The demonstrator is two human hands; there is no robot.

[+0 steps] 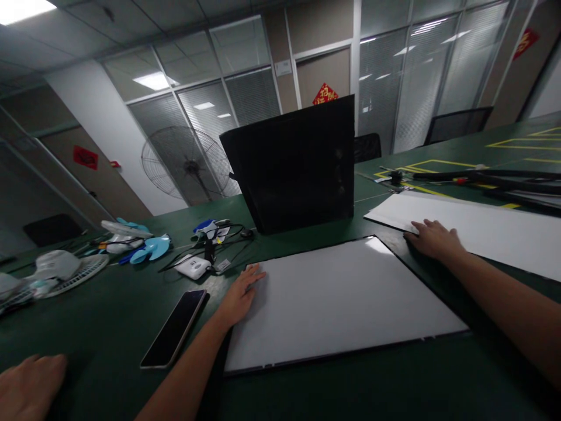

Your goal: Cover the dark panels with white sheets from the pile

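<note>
A large white panel (342, 298) with a thin dark edge is lying flat on the green table (109, 327), filling the lower middle of the frame. The left hand (240, 294) is resting palm down on the panel's left edge, fingers loosely spread and gripping nothing. The right hand (432, 238) is lying flat at the panel's upper right corner, fingers extended over the edge, also not closing on anything.

Just left of the left forearm, a dark phone (174, 328) is lying screen up on the table. Above it, a small white device (193, 267) is sitting among black cables (228, 237). Behind the panel, in the centre of the frame, a black box-like piece (302, 166) is standing upright. To the right, a white sheet (477, 231) is stretching toward the right edge, touching the right hand's far side.

Further left, blue fan blades (151, 248) and a white fan grille (70, 272) are lying on the table. In the lower left corner, another person's hand (28, 386) is showing. A standing fan (186, 164) is positioned in the upper left background.
</note>
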